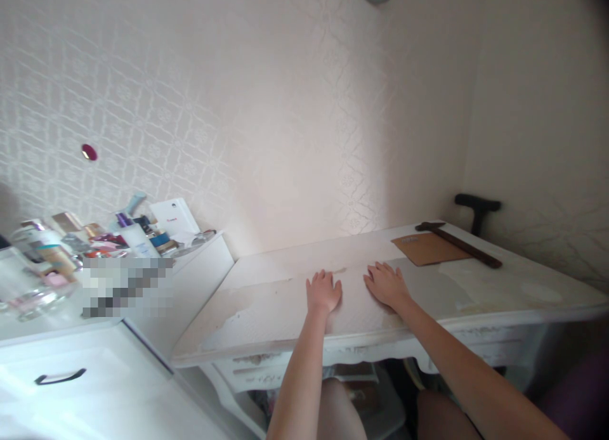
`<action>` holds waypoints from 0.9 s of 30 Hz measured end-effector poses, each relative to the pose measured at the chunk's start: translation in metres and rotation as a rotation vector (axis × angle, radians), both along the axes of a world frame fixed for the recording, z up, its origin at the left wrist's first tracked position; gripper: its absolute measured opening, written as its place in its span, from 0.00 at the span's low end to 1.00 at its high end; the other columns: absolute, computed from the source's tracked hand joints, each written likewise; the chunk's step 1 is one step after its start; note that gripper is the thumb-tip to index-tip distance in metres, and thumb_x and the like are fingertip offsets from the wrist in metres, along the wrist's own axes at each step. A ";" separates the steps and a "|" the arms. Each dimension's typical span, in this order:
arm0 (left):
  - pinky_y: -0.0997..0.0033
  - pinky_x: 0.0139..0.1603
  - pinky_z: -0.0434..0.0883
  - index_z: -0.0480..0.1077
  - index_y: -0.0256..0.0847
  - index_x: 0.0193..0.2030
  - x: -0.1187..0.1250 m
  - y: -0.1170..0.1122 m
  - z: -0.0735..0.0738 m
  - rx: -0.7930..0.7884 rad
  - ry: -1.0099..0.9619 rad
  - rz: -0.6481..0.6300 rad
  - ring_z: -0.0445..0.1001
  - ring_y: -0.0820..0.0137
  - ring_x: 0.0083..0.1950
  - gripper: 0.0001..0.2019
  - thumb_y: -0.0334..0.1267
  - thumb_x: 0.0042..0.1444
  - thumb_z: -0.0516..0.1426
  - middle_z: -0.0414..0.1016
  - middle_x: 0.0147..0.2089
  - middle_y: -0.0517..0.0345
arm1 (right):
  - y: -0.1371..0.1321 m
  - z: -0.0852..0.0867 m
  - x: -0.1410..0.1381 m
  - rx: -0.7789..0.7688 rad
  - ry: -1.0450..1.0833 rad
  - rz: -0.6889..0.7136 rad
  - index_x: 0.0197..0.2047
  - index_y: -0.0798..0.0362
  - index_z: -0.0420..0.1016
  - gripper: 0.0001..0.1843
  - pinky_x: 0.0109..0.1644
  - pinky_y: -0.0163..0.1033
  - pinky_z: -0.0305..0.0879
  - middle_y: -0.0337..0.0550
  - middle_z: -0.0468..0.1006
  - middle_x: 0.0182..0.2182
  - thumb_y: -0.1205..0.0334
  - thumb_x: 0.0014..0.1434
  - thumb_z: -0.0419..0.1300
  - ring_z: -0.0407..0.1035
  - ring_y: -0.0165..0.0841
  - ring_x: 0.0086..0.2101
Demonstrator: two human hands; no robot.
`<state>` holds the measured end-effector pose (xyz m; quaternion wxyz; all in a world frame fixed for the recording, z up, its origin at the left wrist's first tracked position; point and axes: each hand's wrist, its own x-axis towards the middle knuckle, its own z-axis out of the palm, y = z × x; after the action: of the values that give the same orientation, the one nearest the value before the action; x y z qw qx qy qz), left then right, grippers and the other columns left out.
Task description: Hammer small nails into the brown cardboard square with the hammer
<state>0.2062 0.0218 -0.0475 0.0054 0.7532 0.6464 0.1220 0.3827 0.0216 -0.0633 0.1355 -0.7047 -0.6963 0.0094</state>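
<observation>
Palm down on the white table (pixel 271 300), my left hand (pixel 324 292) rests near the middle of the top with its fingers spread a little. My right hand (pixel 386 284) lies flat a short way to its right, fingers apart. Neither hand holds anything. Beyond my right hand, toward the back right of the table, lies a flat brown envelope or notebook (pixel 425 250). A long dark-brown wooden stick with a short cross end (pixel 469 246) lies partly over it. The table's surface looks worn, with peeling patches.
On the left a white cabinet (pixel 28 357) carries several bottles and jars, among them a white bottle with a purple cap (pixel 137 237), and a white box (pixel 175 217). A black T-shaped handle (pixel 477 204) rises behind the table's right rear corner. Patterned wall stands behind.
</observation>
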 end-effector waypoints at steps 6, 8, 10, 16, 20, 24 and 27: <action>0.49 0.65 0.51 0.63 0.41 0.59 0.000 0.001 -0.001 0.002 -0.005 -0.002 0.55 0.58 0.67 0.22 0.46 0.64 0.44 0.59 0.66 0.48 | -0.001 0.000 0.000 -0.002 0.004 -0.002 0.57 0.57 0.66 0.24 0.61 0.57 0.43 0.55 0.61 0.61 0.56 0.65 0.42 0.51 0.46 0.61; 0.49 0.65 0.51 0.63 0.41 0.59 0.000 0.001 -0.001 -0.005 -0.003 -0.001 0.54 0.58 0.67 0.22 0.46 0.64 0.44 0.59 0.66 0.48 | 0.000 0.000 0.000 -0.001 0.003 -0.003 0.57 0.57 0.66 0.24 0.61 0.57 0.43 0.55 0.61 0.61 0.56 0.65 0.42 0.50 0.46 0.61; 0.49 0.65 0.51 0.63 0.41 0.59 0.000 0.001 -0.001 -0.008 -0.004 0.000 0.54 0.58 0.67 0.22 0.46 0.64 0.44 0.59 0.66 0.48 | 0.000 -0.001 0.000 0.000 0.001 -0.002 0.57 0.57 0.66 0.24 0.61 0.57 0.43 0.55 0.61 0.61 0.56 0.65 0.42 0.50 0.47 0.61; 0.49 0.66 0.51 0.63 0.40 0.60 0.000 0.001 0.000 -0.007 -0.003 0.001 0.55 0.58 0.67 0.22 0.46 0.64 0.44 0.59 0.66 0.48 | 0.002 -0.002 0.000 0.003 -0.003 -0.005 0.57 0.57 0.67 0.24 0.61 0.58 0.44 0.55 0.61 0.61 0.56 0.65 0.43 0.51 0.47 0.61; 0.48 0.65 0.51 0.63 0.40 0.60 0.000 0.001 0.000 -0.013 0.001 0.001 0.54 0.58 0.67 0.22 0.46 0.64 0.44 0.59 0.66 0.48 | 0.001 -0.002 0.000 0.008 -0.001 -0.001 0.57 0.58 0.67 0.24 0.61 0.58 0.44 0.56 0.62 0.61 0.56 0.65 0.42 0.51 0.48 0.61; 0.48 0.65 0.51 0.63 0.40 0.60 0.000 0.001 -0.001 -0.009 -0.005 0.002 0.55 0.58 0.67 0.22 0.46 0.64 0.44 0.59 0.66 0.48 | 0.001 -0.002 0.000 0.009 0.003 0.002 0.56 0.57 0.67 0.24 0.61 0.58 0.44 0.56 0.62 0.61 0.56 0.65 0.42 0.51 0.47 0.61; 0.48 0.65 0.51 0.63 0.40 0.60 0.000 0.001 -0.001 -0.005 -0.007 0.000 0.55 0.58 0.67 0.22 0.46 0.64 0.44 0.59 0.66 0.48 | 0.001 -0.003 0.000 0.010 0.006 -0.002 0.57 0.57 0.67 0.24 0.61 0.58 0.43 0.56 0.61 0.61 0.56 0.65 0.42 0.51 0.47 0.61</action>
<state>0.2060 0.0233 -0.0484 0.0096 0.7527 0.6467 0.1228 0.3827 0.0227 -0.0658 0.1410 -0.7048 -0.6952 0.0077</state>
